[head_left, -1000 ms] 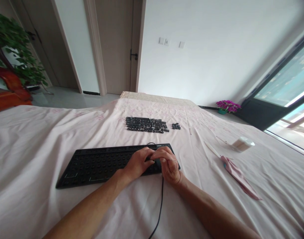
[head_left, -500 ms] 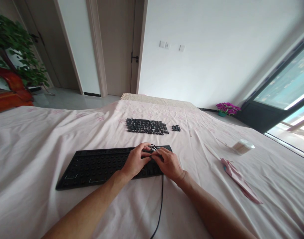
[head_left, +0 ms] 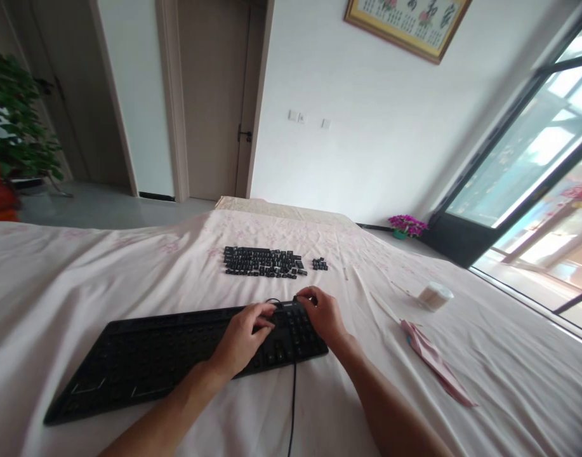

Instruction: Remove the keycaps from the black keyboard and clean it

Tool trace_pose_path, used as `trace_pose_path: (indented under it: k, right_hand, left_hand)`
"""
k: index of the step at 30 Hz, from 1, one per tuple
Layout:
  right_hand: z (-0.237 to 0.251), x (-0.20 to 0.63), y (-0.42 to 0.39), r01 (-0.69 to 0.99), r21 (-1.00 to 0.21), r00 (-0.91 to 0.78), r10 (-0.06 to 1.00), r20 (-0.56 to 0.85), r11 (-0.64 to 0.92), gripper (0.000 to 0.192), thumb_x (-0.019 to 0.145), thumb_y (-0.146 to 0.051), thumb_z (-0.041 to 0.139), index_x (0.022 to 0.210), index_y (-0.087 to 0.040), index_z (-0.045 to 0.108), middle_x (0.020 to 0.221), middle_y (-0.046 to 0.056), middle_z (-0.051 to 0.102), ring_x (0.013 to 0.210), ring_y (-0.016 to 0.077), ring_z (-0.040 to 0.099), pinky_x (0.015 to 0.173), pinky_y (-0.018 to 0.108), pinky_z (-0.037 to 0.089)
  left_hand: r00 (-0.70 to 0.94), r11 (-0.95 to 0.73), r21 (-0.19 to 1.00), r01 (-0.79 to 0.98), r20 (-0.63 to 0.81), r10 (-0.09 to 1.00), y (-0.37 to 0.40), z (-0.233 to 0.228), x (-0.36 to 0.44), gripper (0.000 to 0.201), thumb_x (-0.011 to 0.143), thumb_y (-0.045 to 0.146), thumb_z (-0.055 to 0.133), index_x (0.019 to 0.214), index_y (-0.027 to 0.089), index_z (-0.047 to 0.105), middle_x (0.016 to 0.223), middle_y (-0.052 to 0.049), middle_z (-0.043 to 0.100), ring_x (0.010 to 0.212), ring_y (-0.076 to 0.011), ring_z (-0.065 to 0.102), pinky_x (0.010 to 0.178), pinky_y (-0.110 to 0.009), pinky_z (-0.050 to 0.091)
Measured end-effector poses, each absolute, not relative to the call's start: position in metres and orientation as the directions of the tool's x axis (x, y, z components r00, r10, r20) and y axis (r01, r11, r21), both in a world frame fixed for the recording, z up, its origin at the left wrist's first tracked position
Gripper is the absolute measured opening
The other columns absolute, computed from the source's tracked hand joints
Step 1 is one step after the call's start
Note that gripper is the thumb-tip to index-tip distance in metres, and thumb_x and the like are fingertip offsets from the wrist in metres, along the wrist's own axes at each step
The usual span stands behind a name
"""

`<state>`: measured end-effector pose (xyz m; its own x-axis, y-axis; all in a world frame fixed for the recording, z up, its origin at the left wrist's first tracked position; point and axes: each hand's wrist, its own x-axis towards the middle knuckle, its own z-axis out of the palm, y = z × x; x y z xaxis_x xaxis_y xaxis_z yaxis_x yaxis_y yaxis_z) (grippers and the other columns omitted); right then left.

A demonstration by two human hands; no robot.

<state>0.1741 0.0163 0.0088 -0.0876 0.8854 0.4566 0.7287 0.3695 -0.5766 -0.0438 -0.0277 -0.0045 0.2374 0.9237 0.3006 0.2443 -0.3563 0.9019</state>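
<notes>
A black keyboard (head_left: pixel 171 355) lies slanted on the bed-like cloth surface, many of its key places showing bare stems. Over its right half rests my left hand (head_left: pixel 243 336), its fingers curled towards the thumb; what they hold, if anything, is hidden. My right hand (head_left: pixel 323 314) is at the keyboard's upper right corner, thumb and forefinger pinched around something small and dark that I cannot make out. Beyond the keyboard lie rows of loose black keycaps (head_left: pixel 262 261), with a smaller cluster of keycaps (head_left: pixel 320 263) to their right. The black cable (head_left: pixel 293 406) runs towards me.
A pale pink cloth (head_left: pixel 176 273) covers the surface in folds. On the right are a clear tub of cotton swabs (head_left: pixel 436 296), a pink folded cloth piece (head_left: pixel 436 362) and a thin pale stick (head_left: pixel 384 306). Purple flowers (head_left: pixel 407 225) stand on the floor beyond.
My hands have drawn apart, the right moving to the keyboard's upper corner. Thin silvery wires seen between my fingers earlier no longer show. The view has tilted up and turned slightly right.
</notes>
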Motion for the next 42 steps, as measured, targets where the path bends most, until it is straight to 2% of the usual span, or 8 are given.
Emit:
trace_pose_path:
  k: [4,7,16,25,31,35,39,42]
  right_hand:
    - [-0.001,0.218,0.048,0.806,-0.575,0.126,0.908,0.399,0.141,0.02,0.082,-0.037,0.055,0.083,-0.021,0.067,0.081,0.003,0.072,0.073,0.0206,0.065,0.069,0.031,0.047]
    - [-0.006,0.243,0.065,0.831,-0.553,0.189,0.907,0.378,0.057,0.019,0.081,-0.034,0.055,0.085,-0.021,0.068,0.082,0.004,0.072,0.077,0.0219,0.065,0.068,0.031,0.045]
    - [-0.008,0.277,0.114,0.861,-0.506,0.247,0.916,0.316,-0.057,0.019,0.081,-0.032,0.057,0.087,-0.024,0.073,0.087,0.004,0.073,0.083,0.0207,0.064,0.068,0.027,0.041]
    - [-0.015,0.281,0.144,0.851,-0.515,0.27,0.926,0.262,-0.103,0.021,0.078,-0.035,0.06,0.089,-0.024,0.075,0.089,0.005,0.073,0.083,0.0212,0.064,0.065,0.026,0.04]
    - [-0.006,0.28,0.135,0.828,-0.558,0.248,0.927,0.282,-0.052,0.028,0.08,-0.039,0.058,0.096,-0.021,0.073,0.095,0.006,0.073,0.088,0.0219,0.064,0.072,0.026,0.043]
    - [0.009,0.27,0.116,0.793,-0.609,0.217,0.925,0.312,0.02,0.049,0.092,-0.051,0.035,0.093,-0.017,0.071,0.091,0.009,0.072,0.075,0.0199,0.065,0.069,0.027,0.046]
    - [0.023,0.24,0.084,0.717,-0.677,0.098,0.939,0.331,0.164,0.067,0.096,-0.054,0.012,0.086,-0.017,0.067,0.089,0.008,0.07,0.071,0.018,0.063,0.066,0.028,0.047]
    - [0.034,0.21,0.054,0.648,-0.689,-0.047,0.921,0.388,0.323,0.061,0.098,-0.052,0.018,0.081,-0.019,0.067,0.08,0.005,0.066,0.078,0.0183,0.06,0.075,0.029,0.045]
  left_hand:
    - [0.296,-0.412,0.848,0.334,0.32,0.9,-0.03,-0.002,-0.043,0.026,0.078,0.009,0.053,0.097,0.021,0.065,0.102,-0.004,0.067,0.081,-0.0155,0.067,0.082,-0.031,0.053]
    - [0.317,-0.43,0.841,0.329,0.331,0.889,-0.031,-0.002,-0.042,0.024,0.079,0.01,0.052,0.093,0.022,0.066,0.099,-0.003,0.066,0.081,-0.0156,0.066,0.08,-0.03,0.053]
    - [0.349,-0.462,0.818,0.343,0.345,0.871,-0.031,0.001,-0.041,0.021,0.08,0.009,0.051,0.088,0.022,0.066,0.097,-0.003,0.065,0.088,-0.0166,0.064,0.084,-0.029,0.051]
    - [0.367,-0.46,0.809,0.366,0.328,0.87,-0.031,0.006,-0.04,0.022,0.08,0.008,0.051,0.086,0.022,0.067,0.097,-0.004,0.065,0.09,-0.0171,0.063,0.084,-0.028,0.05]
    - [0.361,-0.465,0.803,0.374,0.336,0.87,-0.031,0.006,-0.041,0.021,0.08,0.008,0.052,0.086,0.021,0.067,0.097,-0.004,0.065,0.091,-0.0168,0.062,0.084,-0.028,0.049]
    - [0.353,-0.473,0.802,0.365,0.351,0.867,-0.03,0.004,-0.042,0.02,0.081,0.008,0.053,0.086,0.021,0.067,0.097,-0.003,0.065,0.09,-0.0162,0.062,0.085,-0.027,0.048]
    - [0.317,-0.46,0.814,0.355,0.358,0.878,-0.029,0.001,-0.044,0.019,0.081,0.009,0.054,0.087,0.021,0.068,0.096,-0.003,0.066,0.089,-0.0156,0.063,0.085,-0.027,0.048]
    - [0.306,-0.465,0.81,0.356,0.37,0.877,-0.03,0.003,-0.046,0.02,0.081,0.008,0.055,0.088,0.02,0.069,0.095,-0.002,0.067,0.089,-0.0154,0.063,0.086,-0.027,0.048]
